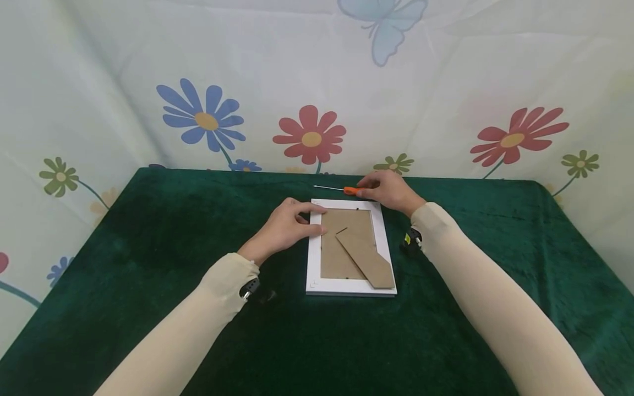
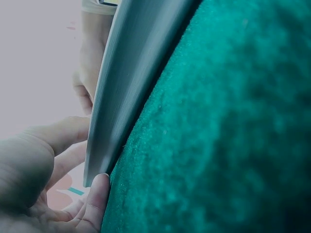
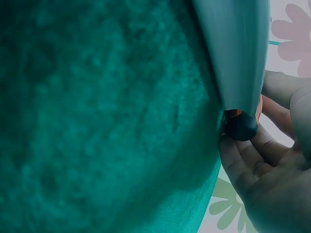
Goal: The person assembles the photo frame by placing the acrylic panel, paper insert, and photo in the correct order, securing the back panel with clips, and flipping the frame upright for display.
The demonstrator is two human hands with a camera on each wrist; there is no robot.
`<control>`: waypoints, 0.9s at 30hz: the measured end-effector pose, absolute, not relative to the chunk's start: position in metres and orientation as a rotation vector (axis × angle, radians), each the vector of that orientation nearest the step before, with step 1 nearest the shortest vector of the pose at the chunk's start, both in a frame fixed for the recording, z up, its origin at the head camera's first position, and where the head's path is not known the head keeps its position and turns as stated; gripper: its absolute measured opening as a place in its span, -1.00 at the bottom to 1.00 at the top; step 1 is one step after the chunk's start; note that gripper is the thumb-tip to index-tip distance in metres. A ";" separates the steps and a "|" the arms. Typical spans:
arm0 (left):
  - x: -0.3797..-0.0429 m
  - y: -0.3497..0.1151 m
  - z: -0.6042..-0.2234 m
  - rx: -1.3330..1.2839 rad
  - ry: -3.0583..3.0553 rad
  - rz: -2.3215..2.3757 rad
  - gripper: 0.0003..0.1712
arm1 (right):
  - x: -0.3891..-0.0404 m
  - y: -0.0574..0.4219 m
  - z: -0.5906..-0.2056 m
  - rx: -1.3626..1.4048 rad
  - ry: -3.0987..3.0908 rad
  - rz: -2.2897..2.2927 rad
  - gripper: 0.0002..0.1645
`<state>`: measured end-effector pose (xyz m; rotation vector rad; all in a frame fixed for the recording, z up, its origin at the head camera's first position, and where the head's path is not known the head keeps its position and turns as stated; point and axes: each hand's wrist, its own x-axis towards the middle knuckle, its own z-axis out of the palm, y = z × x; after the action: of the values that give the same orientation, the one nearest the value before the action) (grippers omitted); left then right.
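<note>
A white picture frame [image 1: 313,258] lies face down, its brown backing board [image 1: 337,256] and slanted easel stand [image 1: 369,263] showing. My left hand [image 1: 283,225] rests on its upper left side, index finger and thumb reaching over the white border. In the left wrist view the fingers [image 2: 99,194] are right at the frame's side wall [image 2: 121,92], close to the cloth. Just beyond the frame's far edge, my right hand [image 1: 388,190] holds a screwdriver [image 1: 351,191] by its orange handle, the thin shaft pointing left. The right wrist view shows the handle's dark end [image 3: 241,127] between the fingers.
Dark green cloth [image 1: 173,247] covers the table under the frame. Behind the table's far edge hangs a pale curtain [image 1: 426,110] printed with flowers and a butterfly. A black wrist camera [image 1: 412,240] sits at my right cuff, another [image 1: 250,288] at my left.
</note>
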<state>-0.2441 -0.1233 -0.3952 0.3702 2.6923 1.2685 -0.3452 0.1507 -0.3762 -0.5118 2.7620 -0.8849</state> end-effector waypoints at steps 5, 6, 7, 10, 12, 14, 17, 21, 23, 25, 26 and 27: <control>-0.244 -0.124 -0.395 0.364 2.688 1.275 -0.42 | -0.347 0.149 -0.377 -0.497 2.778 -0.865 -0.60; -0.244 -0.124 -0.395 0.367 2.688 1.276 -0.42 | -0.347 0.149 -0.377 -0.497 2.780 -0.863 -0.60; -0.244 -0.124 -0.395 0.369 2.687 1.278 -0.42 | -0.347 0.148 -0.377 -0.498 2.781 -0.865 -0.61; -0.244 -0.124 -0.395 0.366 2.686 1.280 -0.42 | -0.347 0.149 -0.377 -0.514 2.790 -0.860 -0.62; -0.244 -0.124 -0.395 0.366 2.686 1.278 -0.42 | -0.346 0.150 -0.376 -0.522 2.795 -0.866 -0.62; -0.244 -0.124 -0.395 0.364 2.686 1.278 -0.42 | -0.345 0.153 -0.375 -0.529 2.802 -0.878 -0.61; -0.243 -0.123 -0.395 0.363 2.686 1.281 -0.42 | -0.342 0.158 -0.373 -0.534 2.809 -0.913 -0.60; -0.242 -0.122 -0.395 0.361 2.684 1.291 -0.42 | -0.336 0.168 -0.370 -0.536 2.807 -0.975 -0.60; -0.242 -0.122 -0.395 0.362 2.684 1.294 -0.43 | -0.333 0.174 -0.368 -0.524 2.802 -1.006 -0.60; -0.242 -0.122 -0.395 0.363 2.685 1.295 -0.43 | -0.329 0.180 -0.366 -0.510 2.795 -1.029 -0.61; -0.242 -0.122 -0.395 0.363 2.685 1.296 -0.43 | -0.326 0.182 -0.365 -0.502 2.787 -1.044 -0.62; -0.242 -0.122 -0.395 0.364 2.686 1.296 -0.43 | -0.324 0.185 -0.364 -0.488 2.774 -1.063 -0.63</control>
<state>-0.2425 -0.1225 -0.3948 0.3638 2.6863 1.2964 -0.3241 0.1848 -0.3638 -0.4877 2.7744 -1.0632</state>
